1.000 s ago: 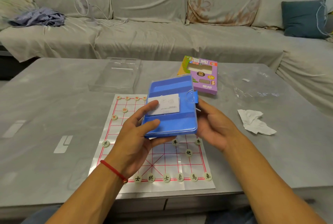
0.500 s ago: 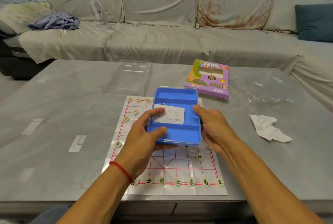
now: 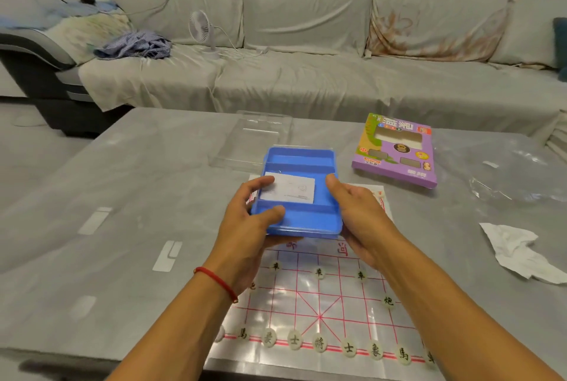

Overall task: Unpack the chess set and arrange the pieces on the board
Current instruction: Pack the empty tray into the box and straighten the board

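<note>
Lower and flatter than a moment ago, the blue tray (image 3: pixel 302 196) sits gripped between the left hand (image 3: pixel 251 224) and right hand (image 3: pixel 357 216) over the board (image 3: pixel 322 313) on a grey table (image 3: pixel 122 196); a sofa (image 3: pixel 306 43) stands behind. Far-side pieces are hidden.

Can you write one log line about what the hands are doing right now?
left hand: holds blue tray | right hand: holds tray | board: pieces set

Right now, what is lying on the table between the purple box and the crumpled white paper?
Head view: only bare grey table lies between the purple box and the crumpled paper.
</note>
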A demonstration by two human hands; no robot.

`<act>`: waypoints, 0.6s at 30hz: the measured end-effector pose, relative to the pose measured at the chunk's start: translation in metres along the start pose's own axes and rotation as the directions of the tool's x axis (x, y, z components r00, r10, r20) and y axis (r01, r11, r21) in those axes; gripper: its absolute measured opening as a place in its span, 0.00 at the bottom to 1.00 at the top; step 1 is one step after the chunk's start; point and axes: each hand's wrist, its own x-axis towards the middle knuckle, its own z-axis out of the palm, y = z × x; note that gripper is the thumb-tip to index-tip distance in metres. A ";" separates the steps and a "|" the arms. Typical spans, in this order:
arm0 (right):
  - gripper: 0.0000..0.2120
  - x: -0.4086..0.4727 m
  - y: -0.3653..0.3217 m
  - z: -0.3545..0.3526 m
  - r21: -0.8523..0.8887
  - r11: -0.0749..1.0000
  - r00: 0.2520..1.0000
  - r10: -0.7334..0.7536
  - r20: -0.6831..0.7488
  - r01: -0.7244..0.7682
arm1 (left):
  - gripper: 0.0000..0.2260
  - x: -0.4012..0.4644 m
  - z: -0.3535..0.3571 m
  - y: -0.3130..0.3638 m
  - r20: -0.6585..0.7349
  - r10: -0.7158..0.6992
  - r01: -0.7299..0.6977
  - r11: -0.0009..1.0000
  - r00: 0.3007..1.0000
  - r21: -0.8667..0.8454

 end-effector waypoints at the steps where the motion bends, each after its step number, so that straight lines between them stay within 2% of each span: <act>1: 0.14 0.005 -0.001 0.006 -0.044 0.999 1.000 0.000 0.004 0.000 | 0.20 0.006 -0.003 -0.001 -0.021 0.013 -0.013 1.000 1.000 -0.015; 6: 0.12 0.040 -0.012 0.030 -0.164 0.986 0.998 0.002 -0.056 -0.011 | 0.21 0.039 -0.015 -0.001 -0.085 0.030 -0.034 0.998 0.996 -0.051; 8: 0.10 0.053 -0.019 0.034 -0.138 0.990 0.996 0.019 -0.083 -0.031 | 0.21 0.050 -0.022 0.000 -0.153 0.101 -0.088 0.992 0.983 0.085; 10: 0.09 0.068 -0.026 0.035 -0.086 0.995 0.993 0.045 -0.113 -0.055 | 0.19 0.072 -0.034 -0.002 -0.276 0.220 -0.131 0.942 0.936 0.309; 12: 0.08 0.079 -0.030 0.033 -0.054 0.996 0.989 0.057 -0.139 -0.065 | 0.17 0.103 -0.050 -0.001 -0.390 0.355 -0.092 0.828 0.850 0.552; 14: 0.08 0.086 -0.032 0.029 -0.060 0.996 0.985 0.050 -0.162 -0.060 | 0.17 0.136 -0.063 -0.001 -0.392 0.440 0.007 0.658 0.808 0.753; 16: 0.09 0.091 -0.033 0.025 -0.061 0.997 0.985 0.038 -0.166 -0.049 | 0.18 0.165 -0.074 -0.003 -0.337 0.436 0.125 0.446 0.834 0.886; 18: 0.09 0.093 -0.032 0.022 -0.056 0.997 0.985 0.035 -0.169 -0.045 | 0.20 0.187 -0.082 -0.005 -0.301 0.398 0.207 0.263 0.867 0.942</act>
